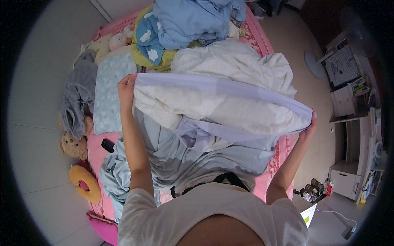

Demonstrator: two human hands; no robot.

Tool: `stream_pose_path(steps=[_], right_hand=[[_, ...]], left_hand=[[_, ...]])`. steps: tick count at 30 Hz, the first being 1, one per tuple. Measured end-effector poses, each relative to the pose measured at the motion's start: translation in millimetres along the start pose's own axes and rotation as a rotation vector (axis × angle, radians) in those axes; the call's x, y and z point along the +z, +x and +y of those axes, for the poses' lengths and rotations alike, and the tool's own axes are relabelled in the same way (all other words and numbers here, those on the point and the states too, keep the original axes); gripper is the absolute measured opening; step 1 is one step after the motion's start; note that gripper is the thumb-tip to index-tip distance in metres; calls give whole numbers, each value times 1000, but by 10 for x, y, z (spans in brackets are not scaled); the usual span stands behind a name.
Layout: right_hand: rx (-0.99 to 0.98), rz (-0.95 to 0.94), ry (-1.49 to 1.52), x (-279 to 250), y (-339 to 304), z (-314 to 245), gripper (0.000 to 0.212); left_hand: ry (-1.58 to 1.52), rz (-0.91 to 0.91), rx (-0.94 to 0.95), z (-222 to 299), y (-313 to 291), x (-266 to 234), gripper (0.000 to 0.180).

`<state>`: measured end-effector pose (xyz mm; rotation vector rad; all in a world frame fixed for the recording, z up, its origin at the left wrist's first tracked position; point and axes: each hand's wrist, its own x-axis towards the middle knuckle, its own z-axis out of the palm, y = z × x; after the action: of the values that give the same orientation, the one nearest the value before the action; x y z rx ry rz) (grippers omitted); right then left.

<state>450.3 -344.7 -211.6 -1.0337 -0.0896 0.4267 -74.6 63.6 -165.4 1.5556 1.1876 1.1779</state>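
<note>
A white quilt with a lavender border (213, 104) is stretched sideways in front of me, over the bed. My left hand (126, 90) grips its upper left corner, fingers closed on the cloth. Far to the right, my right hand (310, 125) is closed round the other end of the same edge. Between them the border runs fairly taut, while the white middle sags and a bunched lavender fold hangs below it. A rumpled pale blue-grey sheet (205, 162) lies underneath. Just left of my left hand is a light blue patterned pillow (111, 88).
More white bedding (246, 61) and a heaped blue quilt (193, 22) cover the bed's far end. Along the left wall lie a teddy bear (74, 145), grey cloth (80, 94) and a yellow neck pillow (85, 183). Right of the bed stand a fan (314, 64) and a white cabinet (346, 183).
</note>
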Motion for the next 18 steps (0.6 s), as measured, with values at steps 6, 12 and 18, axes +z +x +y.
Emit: stream_pose_path(steps=[6,12,18], right_hand=[[21,-124,-24,520,-119,-23,28],[109,-339,-5,1525,-364,143,25],[225,-933,-170,2284,-928,531,20]], left_hand=[[-191,188,40,101,-54,-435,21],[-519,394,26,-59,-542,-1244,19],[795,329,399,-305,-838,-1285,30]])
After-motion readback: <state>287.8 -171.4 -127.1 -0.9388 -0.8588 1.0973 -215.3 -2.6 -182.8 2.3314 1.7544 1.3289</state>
